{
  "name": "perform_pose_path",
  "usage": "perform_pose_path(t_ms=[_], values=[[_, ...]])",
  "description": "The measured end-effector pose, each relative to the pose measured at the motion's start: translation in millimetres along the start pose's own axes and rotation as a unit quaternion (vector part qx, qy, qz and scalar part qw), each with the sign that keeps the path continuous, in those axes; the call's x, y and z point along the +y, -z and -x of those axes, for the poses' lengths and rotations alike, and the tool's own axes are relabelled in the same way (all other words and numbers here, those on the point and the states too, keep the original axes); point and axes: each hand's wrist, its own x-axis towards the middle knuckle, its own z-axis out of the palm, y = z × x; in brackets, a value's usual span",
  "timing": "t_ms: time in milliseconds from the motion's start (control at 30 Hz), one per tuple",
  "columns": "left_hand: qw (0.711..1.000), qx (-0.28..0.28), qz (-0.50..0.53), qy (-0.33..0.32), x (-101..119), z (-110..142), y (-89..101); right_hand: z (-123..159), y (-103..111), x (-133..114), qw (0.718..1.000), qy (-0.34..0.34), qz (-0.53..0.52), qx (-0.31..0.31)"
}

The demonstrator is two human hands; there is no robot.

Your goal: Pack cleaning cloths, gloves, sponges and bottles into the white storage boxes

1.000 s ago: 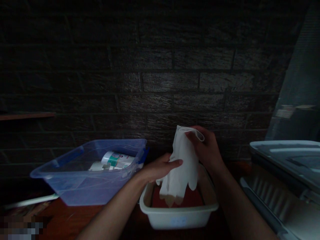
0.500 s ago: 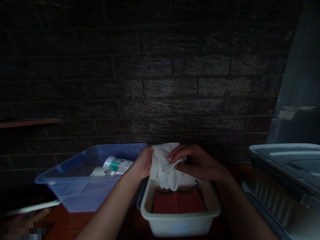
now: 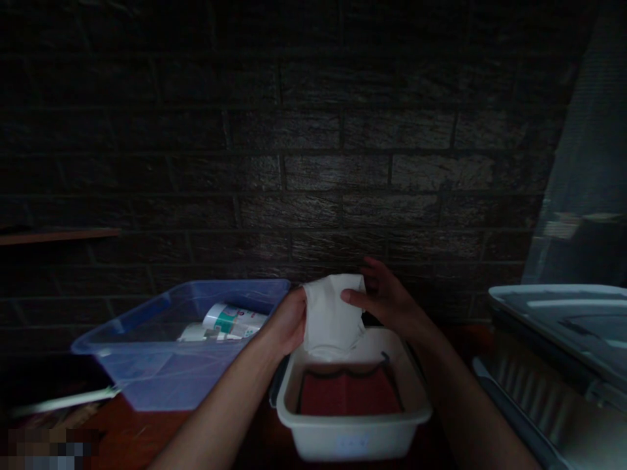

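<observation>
A white cloth (image 3: pixel 333 316), which looks like a small folded garment, hangs between my hands over the back of a white plastic basin (image 3: pixel 355 427). My left hand (image 3: pixel 292 320) grips its left edge, the fingers partly hidden behind the fabric. My right hand (image 3: pixel 386 297) is at the upper right corner, its thumb lying on the front of the cloth and the other fingers raised and bent behind; whether they pinch the edge is hard to see. Inside the basin lies a dark red cloth (image 3: pixel 347 391) with black trim.
To the left stands a translucent blue bin (image 3: pixel 161 378) with a white and green container (image 3: pixel 232 320) in it. A lidded grey storage box (image 3: pixel 563 339) is at the right. Behind everything rises a dark brick wall (image 3: pixel 337 170); a brown ledge (image 3: pixel 59 236) juts in at left.
The white cloth was bunched and now hangs smoother and flatter. My right hand has shifted slightly up, its fingers lifting off the front of the cloth.
</observation>
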Motion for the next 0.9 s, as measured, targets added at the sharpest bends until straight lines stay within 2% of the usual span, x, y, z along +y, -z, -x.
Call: perform_pose_path(t_ms=[100,167,267,367,433,533,600,667,733,800,900], values=[[1.000,-0.016,-0.005,-0.026,-0.2,5.7,-8.1,6.5,-4.3,1.2,0.978,-0.075,-0.093,-0.169],[0.998,-0.015,-0.008,-0.052,-1.3,7.5,-11.7,11.6,-6.3,-1.1,0.964,-0.104,-0.119,-0.216],[0.995,0.018,-0.021,-0.101,-1.6,6.9,-8.2,13.2,-3.7,-0.5,0.963,-0.113,-0.091,-0.226],[0.986,0.056,-0.052,-0.147,4.2,5.3,7.9,7.9,5.1,7.2,0.974,-0.093,-0.028,-0.207],[0.988,0.012,-0.082,-0.129,11.4,5.4,21.4,3.7,11.5,14.0,0.979,-0.094,-0.009,-0.180],[0.985,-0.130,-0.092,-0.058,19.6,7.3,33.7,0.4,18.7,21.3,0.986,-0.093,0.006,-0.140],[0.981,-0.162,-0.100,-0.044,19.0,8.5,32.2,0.9,21.7,21.9,0.983,-0.076,0.020,-0.168],[0.977,-0.130,-0.157,-0.061,13.3,9.0,24.6,3.0,23.9,18.6,0.968,-0.074,0.035,-0.236],[0.961,-0.100,-0.247,-0.079,5.9,8.7,16.0,5.6,25.5,12.6,0.951,-0.089,0.068,-0.288],[0.937,-0.100,-0.326,-0.080,0.3,7.9,10.6,7.8,26.6,6.4,0.939,-0.103,0.136,-0.300],[0.913,-0.106,-0.388,-0.069,-2.0,6.2,10.8,8.5,27.7,2.8,0.920,-0.119,0.202,-0.315]])
